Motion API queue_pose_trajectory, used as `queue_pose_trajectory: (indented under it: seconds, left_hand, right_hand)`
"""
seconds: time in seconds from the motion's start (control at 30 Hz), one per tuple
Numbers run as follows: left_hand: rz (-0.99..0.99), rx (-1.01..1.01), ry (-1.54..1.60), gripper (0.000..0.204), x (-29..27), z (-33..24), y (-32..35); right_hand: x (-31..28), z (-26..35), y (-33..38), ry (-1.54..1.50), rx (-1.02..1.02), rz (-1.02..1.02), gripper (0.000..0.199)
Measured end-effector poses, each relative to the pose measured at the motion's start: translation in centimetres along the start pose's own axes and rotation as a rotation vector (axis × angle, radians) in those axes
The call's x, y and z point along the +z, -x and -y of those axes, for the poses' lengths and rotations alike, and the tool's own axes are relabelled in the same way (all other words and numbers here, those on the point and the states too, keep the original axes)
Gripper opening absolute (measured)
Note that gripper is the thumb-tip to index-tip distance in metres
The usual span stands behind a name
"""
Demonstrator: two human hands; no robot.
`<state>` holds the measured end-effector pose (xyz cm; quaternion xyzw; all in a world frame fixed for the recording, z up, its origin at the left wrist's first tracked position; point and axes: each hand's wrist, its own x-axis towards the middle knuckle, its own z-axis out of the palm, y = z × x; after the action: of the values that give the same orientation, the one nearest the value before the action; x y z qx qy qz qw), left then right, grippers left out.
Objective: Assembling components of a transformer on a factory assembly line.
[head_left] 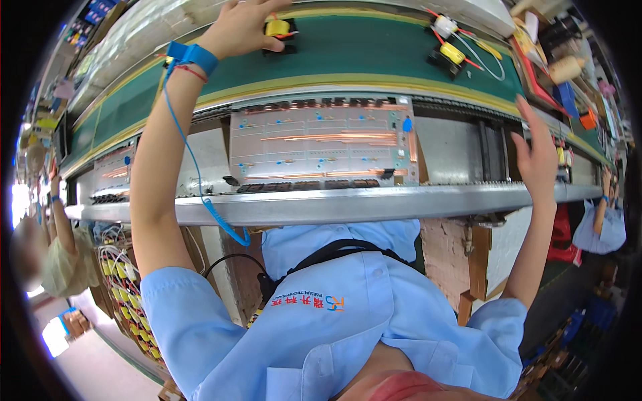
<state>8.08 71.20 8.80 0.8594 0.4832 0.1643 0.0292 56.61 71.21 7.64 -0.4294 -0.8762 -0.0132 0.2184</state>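
1. Coil (pixel 278 30): small, wound in glossy yellow tape on a black base, red leads; stands far on the green belt (pixel 348 50).
2. Left hand (pixel 242 25) grasps the coil; blue wrist strap (pixel 192 56) with coiled cord.
3. Right hand (pixel 537 155) released, fingers spread, near the metal rail (pixel 374 204).
4. Two more yellow coils (pixel 449 40) lie far right.

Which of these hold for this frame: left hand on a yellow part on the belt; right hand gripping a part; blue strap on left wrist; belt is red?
1. The left hand rests on a yellow-wound component on the belt. True.
2. The right hand grips a part. False: it is open and holds nothing.
3. A blue wrist strap sits on the left wrist. True.
4. The belt is red. False: it is green.
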Motion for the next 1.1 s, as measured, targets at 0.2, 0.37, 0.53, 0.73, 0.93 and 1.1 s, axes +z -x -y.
queue_pose_trajectory:
  seconds: [0.2,0.37,0.53,0.73,0.93,1.1]
  left_hand:
    - [0.065,-0.259,-0.342,0.072,3.2,3.8,1.3]
    - [0.248,-0.416,-0.168,0.078,3.0,3.9,0.5]
    - [0.15,-0.54,0.078,0.07,0.6,0.2,1.7]
    - [-0.159,-0.619,0.466,0.059,-2.6,-5.4,6.6]
    - [-0.12,-0.743,0.775,0.068,-1.7,-9.3,11.6]
    - [-0.162,-0.771,0.817,0.073,1.8,-10.8,14.7]
  right_hand:
    - [5.2,0.7,-11.3,0.144,-0.329,0.259,0.082]
    - [6.6,0.5,-14.6,0.065,-0.325,0.457,0.077]
    - [8.4,0.0,-15.1,0.02,-0.355,0.363,0.054]
    - [7.8,2.5,-16.7,-0.011,-0.131,0.354,0.063]
    - [7.3,9.5,-16.8,0.109,0.018,0.359,0.054]
    - [8.4,10.0,-16.8,0.137,0.003,0.372,0.061]
